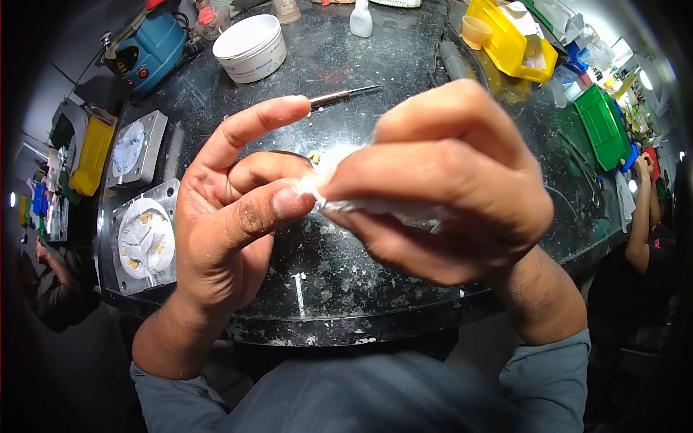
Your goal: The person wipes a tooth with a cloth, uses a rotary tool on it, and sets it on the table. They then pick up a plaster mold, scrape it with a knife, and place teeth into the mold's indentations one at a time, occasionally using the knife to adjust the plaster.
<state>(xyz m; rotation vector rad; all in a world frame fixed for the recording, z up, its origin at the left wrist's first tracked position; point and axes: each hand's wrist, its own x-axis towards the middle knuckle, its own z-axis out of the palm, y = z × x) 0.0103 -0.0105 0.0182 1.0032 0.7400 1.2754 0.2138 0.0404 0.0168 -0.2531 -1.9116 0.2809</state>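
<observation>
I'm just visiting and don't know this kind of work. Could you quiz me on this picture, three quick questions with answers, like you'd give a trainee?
1. Open question: what colour is the material showing where the left grip and the right grip meet?

2. True or false: the left grip's index finger is stretched out rather than curled into the palm.

3. Multiple choice: which of these stands nearest the blue machine?
A) the green bin
B) the large white tub
C) the small white bottle

Key
1. White.
2. True.
3. B.
</observation>
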